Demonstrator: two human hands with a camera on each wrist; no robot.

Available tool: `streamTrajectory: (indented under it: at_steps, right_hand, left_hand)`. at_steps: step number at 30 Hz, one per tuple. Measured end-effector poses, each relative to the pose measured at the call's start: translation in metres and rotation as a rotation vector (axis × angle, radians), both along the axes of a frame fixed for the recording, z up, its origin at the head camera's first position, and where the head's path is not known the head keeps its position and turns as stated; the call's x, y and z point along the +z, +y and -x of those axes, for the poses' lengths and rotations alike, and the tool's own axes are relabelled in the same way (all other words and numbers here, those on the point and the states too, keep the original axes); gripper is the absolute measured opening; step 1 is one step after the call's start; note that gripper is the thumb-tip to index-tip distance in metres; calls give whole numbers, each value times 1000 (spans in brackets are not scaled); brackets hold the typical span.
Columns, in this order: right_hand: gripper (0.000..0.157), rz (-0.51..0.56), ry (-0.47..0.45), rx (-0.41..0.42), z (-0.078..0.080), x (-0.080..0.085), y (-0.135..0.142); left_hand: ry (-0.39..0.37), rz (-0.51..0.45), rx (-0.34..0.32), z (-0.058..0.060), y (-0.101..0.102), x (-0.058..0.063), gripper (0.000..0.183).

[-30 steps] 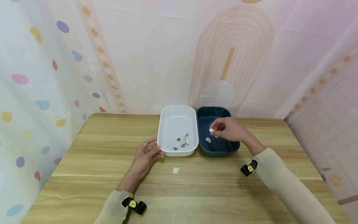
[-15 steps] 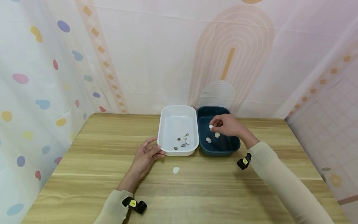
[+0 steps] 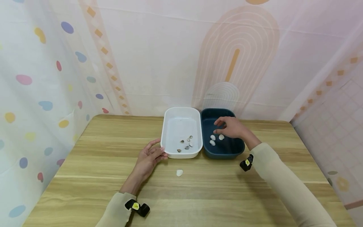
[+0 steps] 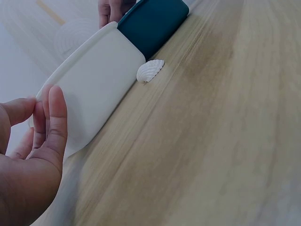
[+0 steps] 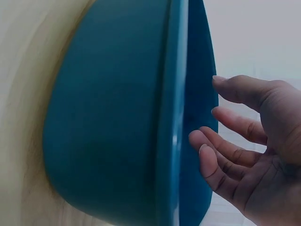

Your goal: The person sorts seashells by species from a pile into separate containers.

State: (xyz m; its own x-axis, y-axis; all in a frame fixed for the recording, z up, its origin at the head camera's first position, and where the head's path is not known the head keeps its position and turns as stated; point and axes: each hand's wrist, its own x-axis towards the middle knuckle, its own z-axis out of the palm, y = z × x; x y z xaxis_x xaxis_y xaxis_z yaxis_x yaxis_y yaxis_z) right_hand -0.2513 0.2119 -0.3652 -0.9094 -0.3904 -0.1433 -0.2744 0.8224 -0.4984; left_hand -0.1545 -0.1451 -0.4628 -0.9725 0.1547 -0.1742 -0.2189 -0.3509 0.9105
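At its near left corner, the white tray [image 3: 181,111] is pinched by my left hand [image 3: 146,160], thumb at the rim and fingers against the outer wall. My right hand [image 3: 231,127] hovers over the dark blue tray [image 3: 224,155], thumb and fingers apart with nothing between them, as the right wrist view shows too. Below its fingertips lie three pale seashells: one shell [image 3: 212,137], a second shell [image 3: 212,143] just in front and a third shell [image 3: 221,137] to the right. Several small brownish shells [image 3: 187,147] lie in the white tray.
A single white ribbed seashell [image 4: 150,70] lies on the wooden table [image 3: 215,195], in front of the white tray. Both trays stand side by side near the back edge, close to a patterned curtain [image 3: 153,63].
My right hand has let go of a white shell, which now lies in the dark blue tray beside two others; its fingers have spread. My left hand stays at the white tray.
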Motion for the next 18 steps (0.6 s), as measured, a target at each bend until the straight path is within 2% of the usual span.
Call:
streamTrajectory:
  at_steps: [6, 18]
  right_hand:
    - [44, 38, 6, 1, -12, 1, 1]
    - [47, 124, 94, 56, -41, 2, -6]
  left_hand:
    - [0, 2, -6, 0, 1, 1, 57]
    - [-3, -2, -7, 0, -1, 3, 58]
